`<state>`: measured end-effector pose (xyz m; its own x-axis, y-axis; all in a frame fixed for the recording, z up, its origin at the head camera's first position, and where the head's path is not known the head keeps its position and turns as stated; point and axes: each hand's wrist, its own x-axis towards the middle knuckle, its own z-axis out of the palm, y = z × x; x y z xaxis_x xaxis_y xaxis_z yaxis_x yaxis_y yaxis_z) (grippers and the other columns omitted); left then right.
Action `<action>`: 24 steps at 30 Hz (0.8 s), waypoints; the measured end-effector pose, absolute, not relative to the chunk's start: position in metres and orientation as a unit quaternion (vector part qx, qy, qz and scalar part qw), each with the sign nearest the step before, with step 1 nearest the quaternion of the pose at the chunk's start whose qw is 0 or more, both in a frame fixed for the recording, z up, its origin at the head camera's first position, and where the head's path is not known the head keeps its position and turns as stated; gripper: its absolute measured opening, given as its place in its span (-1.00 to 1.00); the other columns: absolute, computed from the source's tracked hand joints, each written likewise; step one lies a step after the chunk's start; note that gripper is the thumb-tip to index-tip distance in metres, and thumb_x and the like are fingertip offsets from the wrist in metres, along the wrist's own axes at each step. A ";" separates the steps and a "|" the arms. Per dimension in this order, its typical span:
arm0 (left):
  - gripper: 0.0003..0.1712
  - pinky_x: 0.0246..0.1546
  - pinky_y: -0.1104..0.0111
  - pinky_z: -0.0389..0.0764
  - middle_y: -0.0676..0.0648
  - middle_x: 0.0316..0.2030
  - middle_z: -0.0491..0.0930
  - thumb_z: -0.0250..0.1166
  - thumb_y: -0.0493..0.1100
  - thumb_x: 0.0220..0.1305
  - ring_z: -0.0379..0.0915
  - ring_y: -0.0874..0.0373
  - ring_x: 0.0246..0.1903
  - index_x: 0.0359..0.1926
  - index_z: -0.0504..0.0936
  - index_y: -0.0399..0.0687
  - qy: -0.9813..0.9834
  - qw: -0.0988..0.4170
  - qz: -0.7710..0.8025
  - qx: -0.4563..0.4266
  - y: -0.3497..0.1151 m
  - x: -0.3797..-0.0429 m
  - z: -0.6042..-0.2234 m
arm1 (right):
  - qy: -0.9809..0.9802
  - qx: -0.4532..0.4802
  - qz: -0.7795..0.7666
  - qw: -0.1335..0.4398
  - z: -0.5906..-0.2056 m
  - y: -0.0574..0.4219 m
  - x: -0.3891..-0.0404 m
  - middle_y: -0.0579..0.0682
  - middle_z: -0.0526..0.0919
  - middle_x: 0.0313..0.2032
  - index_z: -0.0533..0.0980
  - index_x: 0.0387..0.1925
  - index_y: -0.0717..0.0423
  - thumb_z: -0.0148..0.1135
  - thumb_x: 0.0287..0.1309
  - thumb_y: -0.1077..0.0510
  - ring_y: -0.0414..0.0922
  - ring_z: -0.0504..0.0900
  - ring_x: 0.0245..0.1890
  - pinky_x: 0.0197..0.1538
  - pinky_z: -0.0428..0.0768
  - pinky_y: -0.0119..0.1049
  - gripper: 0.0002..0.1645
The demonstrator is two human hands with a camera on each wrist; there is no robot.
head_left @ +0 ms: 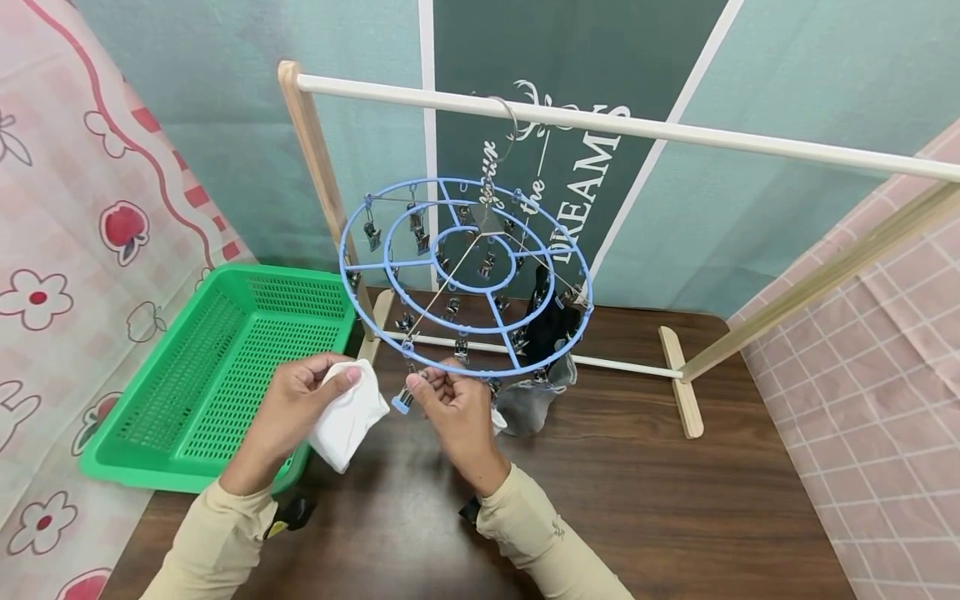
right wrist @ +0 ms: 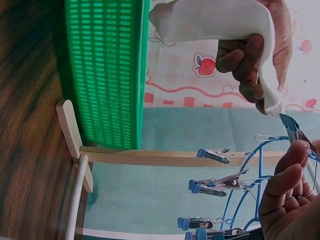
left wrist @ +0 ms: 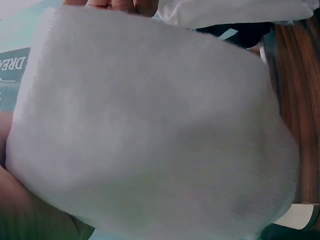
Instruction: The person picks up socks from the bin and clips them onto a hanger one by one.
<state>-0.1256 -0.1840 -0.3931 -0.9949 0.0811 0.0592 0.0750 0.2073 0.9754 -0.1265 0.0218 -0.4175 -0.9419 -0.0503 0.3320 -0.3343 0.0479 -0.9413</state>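
Observation:
My left hand (head_left: 296, 404) holds a white sock (head_left: 348, 421) between thumb and fingers, just left of the round hanger. In the left wrist view the white fabric (left wrist: 150, 125) fills most of the picture. With thumb and fingers my right hand (head_left: 461, 412) pinches a metal clip with blue tips (head_left: 403, 400), below the front rim of the blue round drying hanger (head_left: 491, 300). From the right wrist view, the sock's lower end (right wrist: 272, 107) comes close to the tips of that clip (right wrist: 292, 127); whether they touch I cannot tell.
The hanger hooks onto a white rail (head_left: 637, 125) on a wooden stand. Several clips dangle from its rings. Black fabric (head_left: 551, 317) and a grey sock (head_left: 525, 408) hang at its right. A green basket (head_left: 165, 358) stands left on the brown table (head_left: 637, 500).

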 end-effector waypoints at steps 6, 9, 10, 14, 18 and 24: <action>-0.74 -0.75 0.27 0.52 -0.01 -0.56 0.60 0.23 -0.23 0.34 0.51 0.16 -0.72 -0.13 0.61 -0.42 0.776 0.013 0.627 0.068 -0.183 -0.126 -0.396 | -0.715 0.133 0.679 0.098 -0.417 0.022 -0.126 -0.05 0.51 -0.62 0.52 -0.43 0.24 0.31 0.20 0.14 -0.17 0.49 -0.68 -0.61 0.49 -0.37 -0.77; -0.75 -0.75 0.28 0.52 -0.03 -0.56 0.61 0.23 -0.26 0.34 0.52 0.16 -0.72 -0.13 0.60 -0.44 0.770 0.019 0.632 0.078 -0.181 -0.126 -0.396 | -0.721 0.138 0.671 0.104 -0.417 0.022 -0.126 -0.07 0.50 -0.63 0.52 -0.45 0.21 0.31 0.20 0.13 -0.22 0.46 -0.69 -0.63 0.45 -0.37 -0.76; -0.75 -0.75 0.29 0.52 -0.04 -0.56 0.61 0.23 -0.26 0.34 0.52 0.16 -0.72 -0.13 0.60 -0.44 0.769 0.021 0.633 0.081 -0.180 -0.126 -0.396 | -0.723 0.140 0.668 0.108 -0.418 0.023 -0.126 -0.08 0.49 -0.64 0.51 -0.46 0.20 0.31 0.19 0.13 -0.25 0.45 -0.69 -0.64 0.43 -0.38 -0.76; -0.75 -0.74 0.29 0.52 -0.05 -0.56 0.61 0.21 -0.28 0.35 0.52 0.16 -0.71 -0.11 0.58 -0.46 0.763 0.032 0.640 0.089 -0.177 -0.125 -0.396 | -0.729 0.147 0.657 0.127 -0.419 0.023 -0.126 -0.12 0.44 -0.66 0.51 -0.48 0.17 0.32 0.18 0.13 -0.28 0.39 -0.67 -0.62 0.36 -0.42 -0.77; -0.75 -0.73 0.28 0.52 -0.08 -0.53 0.61 0.21 -0.27 0.35 0.52 0.15 -0.69 -0.10 0.59 -0.43 0.767 0.039 0.633 0.095 -0.176 -0.126 -0.397 | -0.728 0.151 0.654 0.140 -0.419 0.023 -0.126 -0.12 0.41 -0.64 0.51 -0.49 0.18 0.32 0.17 0.18 -0.27 0.36 -0.64 -0.58 0.33 -0.45 -0.79; -0.77 -0.72 0.28 0.52 -0.14 -0.50 0.62 0.20 -0.28 0.35 0.52 0.15 -0.67 -0.09 0.60 -0.42 0.771 0.040 0.626 0.109 -0.175 -0.127 -0.398 | -0.730 0.146 0.652 0.142 -0.417 0.023 -0.125 -0.05 0.41 -0.63 0.51 -0.50 0.27 0.30 0.13 0.32 -0.29 0.34 -0.63 -0.56 0.32 -0.48 -0.84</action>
<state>-0.1269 -0.1750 -0.3983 -0.9731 0.2181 0.0739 0.1174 0.1935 0.9741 -0.1245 0.0231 -0.4169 -0.9169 -0.0271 0.3981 -0.3986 0.1062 -0.9109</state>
